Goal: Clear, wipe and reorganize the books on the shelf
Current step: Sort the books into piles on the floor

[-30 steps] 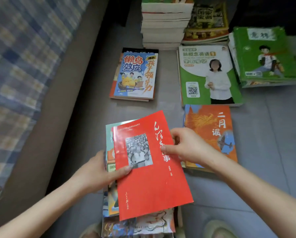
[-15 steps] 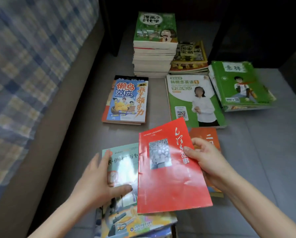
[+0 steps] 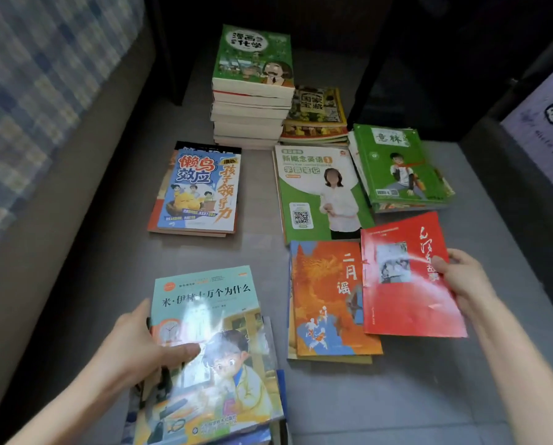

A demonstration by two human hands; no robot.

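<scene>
Red book [image 3: 408, 306] in R hand [image 3: 461, 279]

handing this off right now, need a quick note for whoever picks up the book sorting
Left hand: grips the left edge of the teal book on top of the near pile, thumb on its cover.
Right hand: holds the red book by its right edge, overlapping the orange book; unclear whether it is set down.
Done: books lie in piles on the grey surface, with a tall stack at the back.
Left: place the red book, sort the near pile, then wipe and refill the shelf; neither shelf nor cloth is in view.
</scene>
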